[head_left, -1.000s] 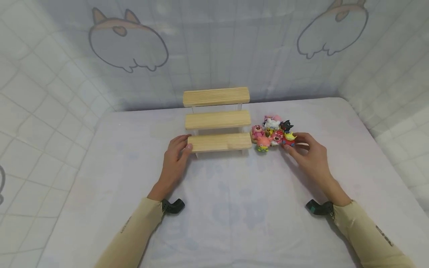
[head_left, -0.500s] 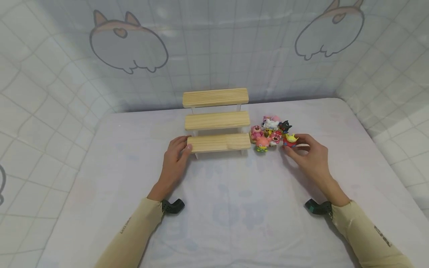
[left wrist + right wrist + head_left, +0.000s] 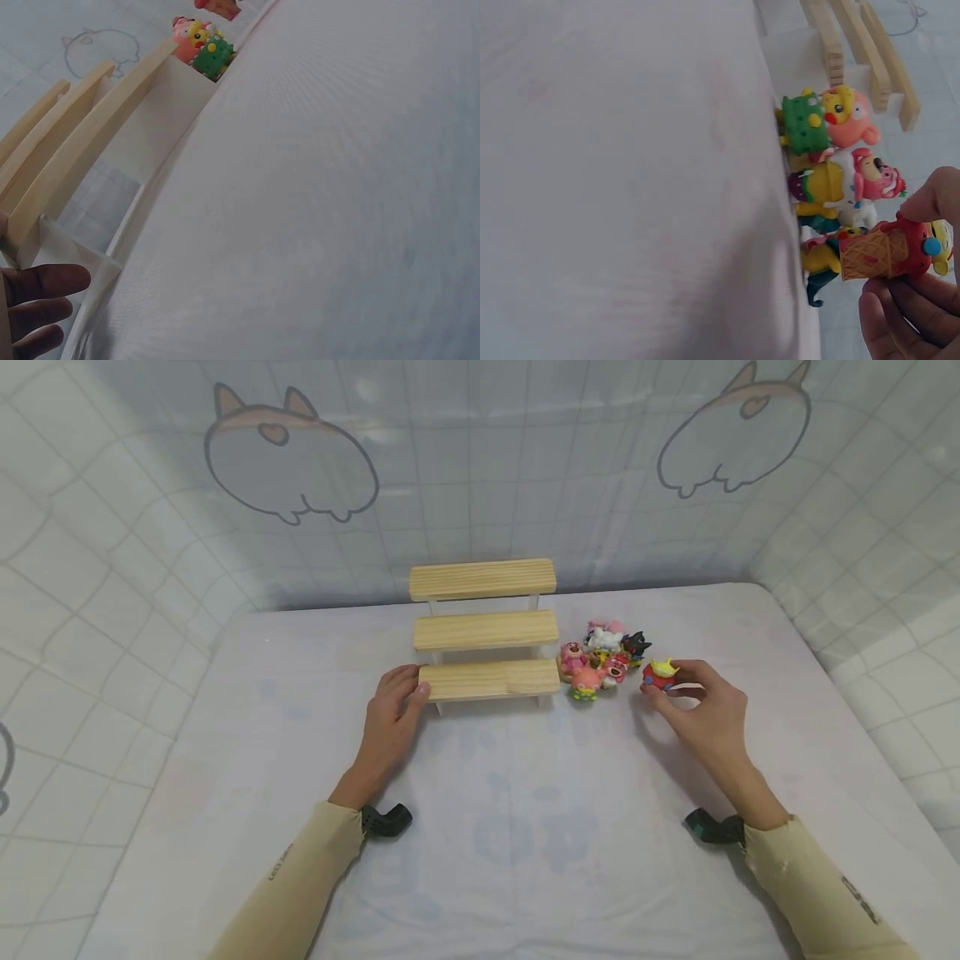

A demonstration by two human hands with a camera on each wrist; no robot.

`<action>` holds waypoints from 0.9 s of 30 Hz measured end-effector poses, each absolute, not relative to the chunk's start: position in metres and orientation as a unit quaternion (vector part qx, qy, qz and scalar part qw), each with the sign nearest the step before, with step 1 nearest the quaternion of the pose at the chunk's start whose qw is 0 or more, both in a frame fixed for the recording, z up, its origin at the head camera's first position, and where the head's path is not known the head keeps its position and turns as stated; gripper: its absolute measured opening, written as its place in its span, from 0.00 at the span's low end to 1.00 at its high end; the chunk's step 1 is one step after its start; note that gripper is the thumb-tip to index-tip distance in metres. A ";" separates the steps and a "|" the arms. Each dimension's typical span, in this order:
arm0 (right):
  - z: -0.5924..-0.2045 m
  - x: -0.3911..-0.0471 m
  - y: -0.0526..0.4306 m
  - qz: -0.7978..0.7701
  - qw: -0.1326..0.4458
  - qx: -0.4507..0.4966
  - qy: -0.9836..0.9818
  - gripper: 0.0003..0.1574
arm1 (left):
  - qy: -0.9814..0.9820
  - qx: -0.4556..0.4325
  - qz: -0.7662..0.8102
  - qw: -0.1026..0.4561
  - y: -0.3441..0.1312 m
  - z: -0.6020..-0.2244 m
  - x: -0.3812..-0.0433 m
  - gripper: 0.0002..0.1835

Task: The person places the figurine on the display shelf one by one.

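Observation:
My left hand point(image 3: 390, 710) is at the left end of the lowest plank of a three-tier wooden display shelf point(image 3: 487, 679). Its thumb touches the plank end; in the left wrist view the fingers point(image 3: 52, 280) extend fairly straight beside the white support. My right hand point(image 3: 705, 706) pinches a toy figurine point(image 3: 896, 251) between thumb and fingers. That figurine has a waffle-cone base, a red middle with a blue ball, and a yellow head. A cluster of small toy figurines point(image 3: 587, 679) stands between the shelf and my right hand, among them a green-bodied one point(image 3: 805, 126).
The shelf's middle plank point(image 3: 486, 630) and top plank point(image 3: 482, 578) rise behind the lowest. All stand on a white cloth-covered table point(image 3: 510, 827), near its back edge. A curtain point(image 3: 510, 468) with animal drawings hangs behind.
My right hand has drawn the cone-based figurine out of the cluster and slightly to the right, opening a gap. My left hand and the shelf stay in place.

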State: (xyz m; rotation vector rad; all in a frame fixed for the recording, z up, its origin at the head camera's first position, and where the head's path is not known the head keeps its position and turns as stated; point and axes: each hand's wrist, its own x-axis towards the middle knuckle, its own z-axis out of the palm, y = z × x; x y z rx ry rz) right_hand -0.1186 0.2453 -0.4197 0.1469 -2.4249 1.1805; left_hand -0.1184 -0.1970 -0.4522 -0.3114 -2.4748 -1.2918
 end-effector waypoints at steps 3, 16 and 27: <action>-0.414 -0.120 0.245 0.423 0.228 0.057 -0.875 0.27 | -0.868 -0.106 -0.456 0.165 -0.198 -0.453 -0.118 0.19; -0.365 -0.135 0.232 0.432 0.286 0.120 -0.847 0.24 | -0.868 -0.115 -0.454 0.167 -0.197 -0.452 -0.117 0.18; -0.332 -0.159 0.198 0.414 0.286 0.163 -0.848 0.23 | -0.864 -0.114 -0.462 0.166 -0.195 -0.452 -0.117 0.19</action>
